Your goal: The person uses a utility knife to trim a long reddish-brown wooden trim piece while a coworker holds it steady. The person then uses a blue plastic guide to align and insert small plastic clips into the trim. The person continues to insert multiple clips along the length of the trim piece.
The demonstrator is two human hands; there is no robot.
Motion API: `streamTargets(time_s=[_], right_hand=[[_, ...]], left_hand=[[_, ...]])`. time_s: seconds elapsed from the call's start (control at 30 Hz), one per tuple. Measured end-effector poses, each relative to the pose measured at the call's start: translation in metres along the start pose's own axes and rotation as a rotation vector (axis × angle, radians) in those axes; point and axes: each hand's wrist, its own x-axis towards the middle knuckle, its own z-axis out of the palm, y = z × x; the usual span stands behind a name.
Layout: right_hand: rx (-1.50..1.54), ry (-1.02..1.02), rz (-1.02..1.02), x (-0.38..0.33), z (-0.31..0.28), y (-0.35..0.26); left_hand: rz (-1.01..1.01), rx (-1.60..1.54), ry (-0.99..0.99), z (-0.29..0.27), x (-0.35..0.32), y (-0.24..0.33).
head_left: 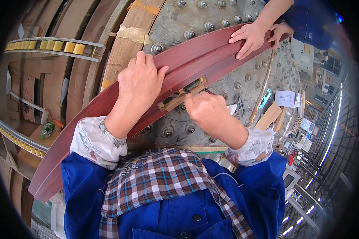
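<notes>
Workpiece: a long curved strip of reddish-brown wood moulding (107, 99) lies across the frame from 7 o'clock up to 1 o'clock, resting on a grey metal surface studded with round bolt heads (235, 85).
Progress so far: judging by how it lies, the strip is already seated along the curve of the grey surface, and a small tan wooden block with a slot (182, 94) sits against its inner edge at the centre.
What is left: I cannot tell whether the block is fixed; both hands are on the work, so I judge the fitting or checking unfinished.
Left hand: the left hand (139, 81) lies palm-down on the strip at about 10 o'clock from the block, fingers curled over the far edge, thumb spread toward the block, pressing rather than lifting.
Left grip: half closed over the strip's edge, holding it flat.
Right hand: the right hand (206, 109) sits at 4 o'clock from the block, knuckles up, fingertips touching the block's near end.
Right grip: fingers bunched together at the block; whether they pinch a small tool or only the block is hidden by the knuckles.
Co-worker: 2 other hands (253, 38) in blue sleeves press the strip's far end at 1 o'clock.
Surroundings: yellow rollers on a rail (60, 46) at 10 o'clock; a green bottle (48, 129) at 9 o'clock.
</notes>
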Motion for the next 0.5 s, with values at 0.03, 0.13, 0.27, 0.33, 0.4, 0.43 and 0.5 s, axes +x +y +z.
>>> streamTargets(time_s=[0.03,0.13,0.27,0.33,0.4,0.43,0.5], right_hand=[[-0.03,-0.01,-0.055,0.002,0.0,0.0],[0.108,-0.033,0.101,-0.001,0.007,-0.001],[0.293,0.161,0.263,0.001,0.019,0.004],[0.402,0.234,0.327,0.006,0.014,0.007],[0.251,0.152,0.18,-0.003,0.011,0.012],[0.174,0.105,0.106,-0.007,0.01,0.014],[0.076,0.014,0.019,-0.002,0.002,0.006]], left_hand=[[0.003,0.002,0.006,0.001,0.0,0.0],[0.003,0.005,0.016,0.003,-0.002,0.002],[0.003,0.002,0.013,0.003,-0.001,0.001],[0.005,0.008,0.013,0.001,-0.001,-0.001],[0.0,0.009,0.003,0.001,-0.001,0.001],[-0.002,0.008,0.007,0.001,-0.001,0.001],[-0.006,0.008,0.017,0.001,0.0,-0.001]])
